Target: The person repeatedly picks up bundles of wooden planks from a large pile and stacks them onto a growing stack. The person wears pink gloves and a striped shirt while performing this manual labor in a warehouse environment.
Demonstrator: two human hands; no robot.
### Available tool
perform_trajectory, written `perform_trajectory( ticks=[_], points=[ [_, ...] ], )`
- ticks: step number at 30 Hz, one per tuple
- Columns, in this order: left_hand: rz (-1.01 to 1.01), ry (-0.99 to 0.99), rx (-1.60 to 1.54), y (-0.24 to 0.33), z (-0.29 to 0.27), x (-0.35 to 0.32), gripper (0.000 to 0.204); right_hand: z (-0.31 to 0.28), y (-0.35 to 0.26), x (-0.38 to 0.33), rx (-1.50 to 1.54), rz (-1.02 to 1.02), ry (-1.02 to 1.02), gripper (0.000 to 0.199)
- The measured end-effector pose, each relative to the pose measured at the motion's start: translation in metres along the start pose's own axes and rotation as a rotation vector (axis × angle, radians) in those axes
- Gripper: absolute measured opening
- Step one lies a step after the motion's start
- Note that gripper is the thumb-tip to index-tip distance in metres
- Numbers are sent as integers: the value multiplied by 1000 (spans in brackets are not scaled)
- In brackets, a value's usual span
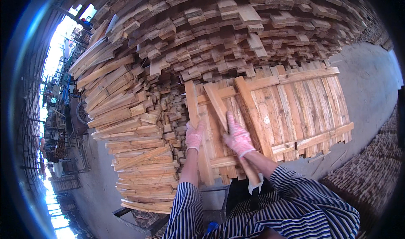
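My left hand, in a pink-and-white glove, closes round the edge of a wooden plank that stands along the left end of a row of boards. In the same kind of glove, my right hand grips a second plank, tilted, its lower end reaching back toward my body. Just right of it a darker-edged third plank slants across the boards. Beneath these lies a panel of side-by-side boards with a long crosswise batten at the far side and another batten nearer me. The fingers of both hands are partly hidden.
Loose planks are heaped on the left, close to my left arm. A tall stack of cut timber rises behind the panel. Grey concrete floor shows at the right, with more stacked wood nearer me.
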State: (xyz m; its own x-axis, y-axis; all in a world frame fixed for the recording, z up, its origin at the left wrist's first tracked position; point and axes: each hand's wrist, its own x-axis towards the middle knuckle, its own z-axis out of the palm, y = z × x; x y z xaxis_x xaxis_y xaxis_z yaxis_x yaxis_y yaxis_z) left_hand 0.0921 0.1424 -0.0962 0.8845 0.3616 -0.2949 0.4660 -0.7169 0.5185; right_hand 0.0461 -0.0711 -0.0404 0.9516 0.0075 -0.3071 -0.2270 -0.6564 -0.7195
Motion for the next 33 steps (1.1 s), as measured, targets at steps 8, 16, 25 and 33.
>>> perform_trajectory(
  ticks=[8,16,25,33],
  points=[
    [-17,-265,-304,5,-15,6,81,30,-33,49,-28,23,-92,88],
    [11,-154,-456,-68,10,36,59,-28,36,24,-237,106,174,87],
    [73,-175,-437,-30,16,32,55,65,-47,84,-19,73,124,65],
    [-77,-202,-60,-60,43,37,75,94,-39,73,-47,-21,17,66]
  ],
)
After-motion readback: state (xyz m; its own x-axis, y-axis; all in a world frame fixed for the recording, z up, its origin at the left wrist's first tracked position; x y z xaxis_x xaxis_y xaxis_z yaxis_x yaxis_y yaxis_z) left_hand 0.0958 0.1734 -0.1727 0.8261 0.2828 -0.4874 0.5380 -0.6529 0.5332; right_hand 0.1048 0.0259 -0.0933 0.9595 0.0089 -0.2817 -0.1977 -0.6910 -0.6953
